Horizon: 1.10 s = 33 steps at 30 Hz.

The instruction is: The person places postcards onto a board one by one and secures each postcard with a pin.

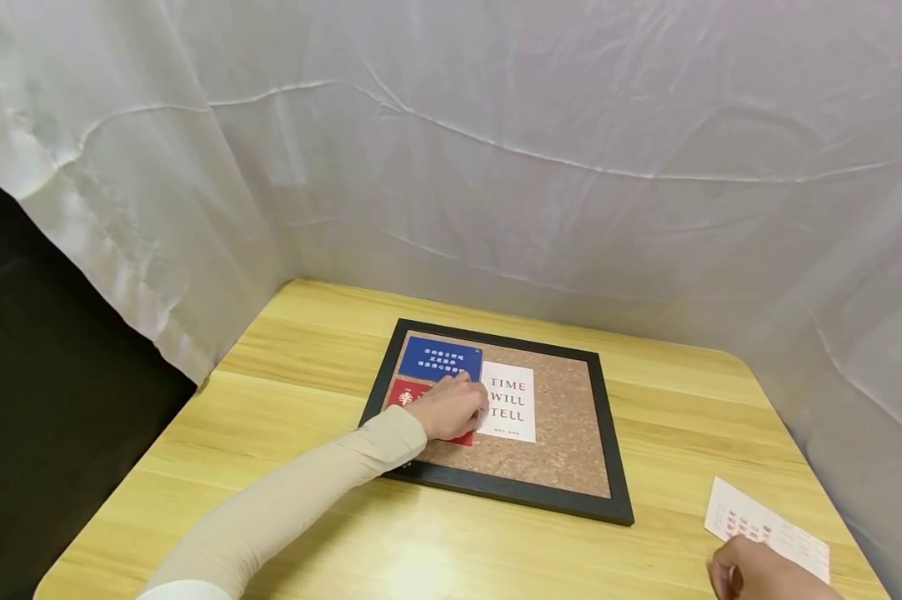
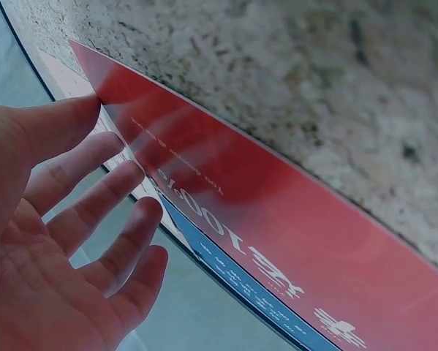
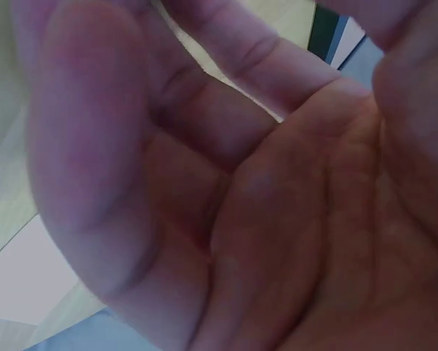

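Starting at the left, our left hand reaches in over the black frame of the cork board and rests on the red card. The left-wrist view shows the fingers straight and spread a little, holding nothing; their tips lie along the red card's edge, which seems lifted slightly off the cork there. Just beyond the fingertips sits the blue card, edge to edge with the red one, and immediately to the right of the fingers lies the white card printed TIME WILL TELL. Right of that, the cork is bare as far as the frame.

To place the red card well, we judge that we should keep the fingers flat and press down evenly, sliding it until its upper edge runs parallel to the blue card and its right edge meets the white card without riding over it. Pushing with one fingertip alone would likely swing the card askew.

Far to the right, at the near corner of the wooden table, our right hand sits by a white sheet with small red marks, touching or nearly touching its near edge. The fingers curl loosely inward in the right-wrist view; we cannot tell whether they pinch the sheet.
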Available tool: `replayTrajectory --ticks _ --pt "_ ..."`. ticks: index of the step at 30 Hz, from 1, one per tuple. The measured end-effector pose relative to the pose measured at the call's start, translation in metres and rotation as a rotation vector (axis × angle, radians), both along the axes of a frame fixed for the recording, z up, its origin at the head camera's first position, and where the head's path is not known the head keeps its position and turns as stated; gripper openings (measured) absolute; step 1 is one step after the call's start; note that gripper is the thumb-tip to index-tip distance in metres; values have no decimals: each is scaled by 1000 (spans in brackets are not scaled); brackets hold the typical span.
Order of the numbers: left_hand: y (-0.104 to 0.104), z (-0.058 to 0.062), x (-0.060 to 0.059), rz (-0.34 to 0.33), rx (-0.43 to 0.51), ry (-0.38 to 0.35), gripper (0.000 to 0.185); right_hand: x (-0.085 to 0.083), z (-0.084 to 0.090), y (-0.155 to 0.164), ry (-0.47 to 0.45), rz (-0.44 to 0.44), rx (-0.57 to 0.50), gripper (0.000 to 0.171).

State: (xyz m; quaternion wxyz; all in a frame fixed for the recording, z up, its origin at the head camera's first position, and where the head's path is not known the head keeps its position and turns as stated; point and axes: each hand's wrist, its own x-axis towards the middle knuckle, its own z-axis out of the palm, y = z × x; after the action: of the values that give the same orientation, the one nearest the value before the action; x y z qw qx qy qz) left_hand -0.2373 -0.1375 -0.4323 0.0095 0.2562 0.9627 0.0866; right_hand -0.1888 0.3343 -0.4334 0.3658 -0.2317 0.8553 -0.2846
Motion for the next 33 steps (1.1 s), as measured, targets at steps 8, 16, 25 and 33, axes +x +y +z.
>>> replayTrajectory --ticks 8,16,25,33 --pt "-1 0 -1 4 -5 -2 10 -2 -1 -3 67 32 -33 8" --pt "-1 0 1 -7 11 10 12 -11 -2 -14 301 139 -100 23" --pt "1 3 4 -1 2 1 10 -24 5 -36 423 -15 68 23" --pt "1 2 2 -26 16 18 11 -33 11 -51 468 -137 74 12"
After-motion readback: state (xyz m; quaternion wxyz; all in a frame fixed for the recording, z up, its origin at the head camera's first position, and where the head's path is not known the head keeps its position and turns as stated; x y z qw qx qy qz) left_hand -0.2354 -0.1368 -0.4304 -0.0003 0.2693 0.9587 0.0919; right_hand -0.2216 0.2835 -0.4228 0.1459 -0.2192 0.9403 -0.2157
